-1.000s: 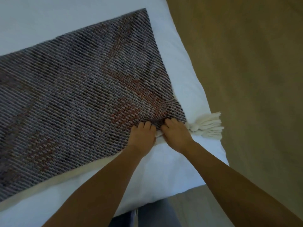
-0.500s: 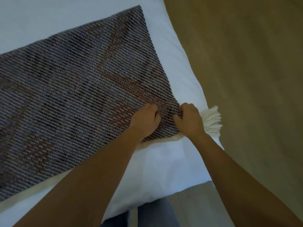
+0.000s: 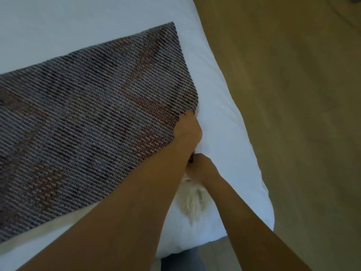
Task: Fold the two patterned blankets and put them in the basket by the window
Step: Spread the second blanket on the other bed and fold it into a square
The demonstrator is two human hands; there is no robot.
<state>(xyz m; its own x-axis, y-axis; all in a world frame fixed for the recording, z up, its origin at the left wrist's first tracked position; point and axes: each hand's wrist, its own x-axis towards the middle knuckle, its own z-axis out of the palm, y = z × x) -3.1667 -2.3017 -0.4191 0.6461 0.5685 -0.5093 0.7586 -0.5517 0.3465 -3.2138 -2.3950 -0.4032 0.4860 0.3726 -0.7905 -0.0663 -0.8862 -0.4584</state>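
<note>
1. Blanket [image 3: 88, 122]: a dark woven throw with reddish bands, lying flat across the white bed [image 3: 230, 137], its right end near the bed's right edge, its near end close to the bed's near-right corner.
2. Left hand [image 3: 188, 132]: its grip is closed on the blanket's right edge, fingers curled into the cloth.
3. Right hand [image 3: 201, 166]: just nearer than the left hand, fist closed at the blanket's near-right corner; the left forearm hides most of what it pinches, so I cannot tell exactly.
4. Fringe [image 3: 193, 202]: a cream tuft lies on the sheet between the two forearms, just below the right hand.
5. Floor [image 3: 293, 94]: tan, running along the bed's right edge.
</note>
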